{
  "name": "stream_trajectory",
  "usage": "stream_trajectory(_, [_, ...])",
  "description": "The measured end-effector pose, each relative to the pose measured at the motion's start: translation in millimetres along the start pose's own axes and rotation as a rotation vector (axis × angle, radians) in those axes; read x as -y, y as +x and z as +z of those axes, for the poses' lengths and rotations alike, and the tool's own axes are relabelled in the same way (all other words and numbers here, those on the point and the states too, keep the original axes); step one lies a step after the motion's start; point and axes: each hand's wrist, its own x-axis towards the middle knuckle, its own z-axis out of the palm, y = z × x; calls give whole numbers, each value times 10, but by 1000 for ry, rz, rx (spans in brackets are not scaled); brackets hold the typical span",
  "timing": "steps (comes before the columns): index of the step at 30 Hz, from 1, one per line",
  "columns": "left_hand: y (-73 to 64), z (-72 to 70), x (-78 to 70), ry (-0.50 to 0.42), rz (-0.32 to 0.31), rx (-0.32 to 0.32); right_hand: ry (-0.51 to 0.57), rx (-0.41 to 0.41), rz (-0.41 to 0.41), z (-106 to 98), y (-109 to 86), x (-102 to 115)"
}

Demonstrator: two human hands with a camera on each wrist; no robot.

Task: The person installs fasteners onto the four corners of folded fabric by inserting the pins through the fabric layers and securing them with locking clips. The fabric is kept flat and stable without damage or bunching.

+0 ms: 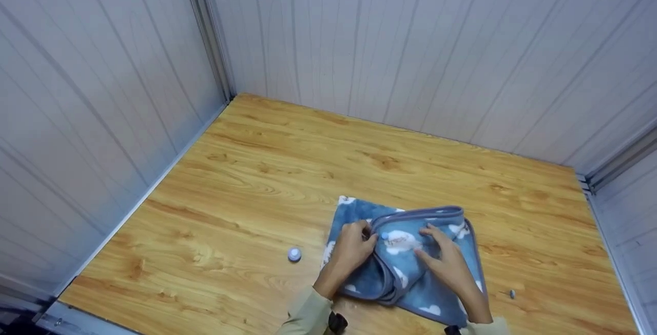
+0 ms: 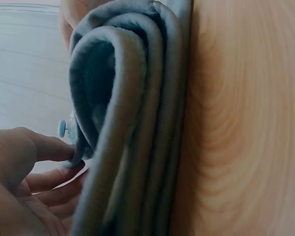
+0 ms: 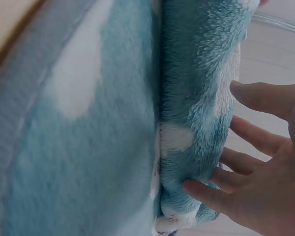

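A fluffy blue blanket [image 1: 436,294] with white patches and a grey-blue bound edge lies in folds on the wooden surface. At its left fold, my left hand [image 1: 351,248] pinches the layered edge; the left wrist view shows thumb and fingers on either side of that edge [image 2: 78,152]. Close by, a small light-blue pin [image 2: 62,129] sticks out of the fabric, its round head standing off on a thin shaft. My right hand [image 1: 446,263] rests spread on the folded part, its fingertips [image 3: 191,186] against the pile with nothing gripped.
On the wood left of the blanket stands a small round whitish object [image 1: 294,254]. Another small pin [image 1: 512,294] lies to the right. Pale panel walls [image 1: 410,42] bound the wooden tabletop [image 1: 246,181] at the back and sides.
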Motion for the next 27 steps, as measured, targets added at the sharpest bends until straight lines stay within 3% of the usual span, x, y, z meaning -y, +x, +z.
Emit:
stream_trajectory(11, [27, -13, -45, 46, -23, 36, 45, -8, 3, -127, -105, -4])
stream_trajectory(16, [25, -9, -115, 74, -33, 36, 41, -66, 32, -245, -151, 11])
stream_trajectory(22, [-33, 22, -276, 152, 69, -51, 4, -189, 115, -423, -237, -20])
stream_trajectory(27, [-85, 47, -454, 135, 183, -85, -33, -253, 231, -594, -324, -105])
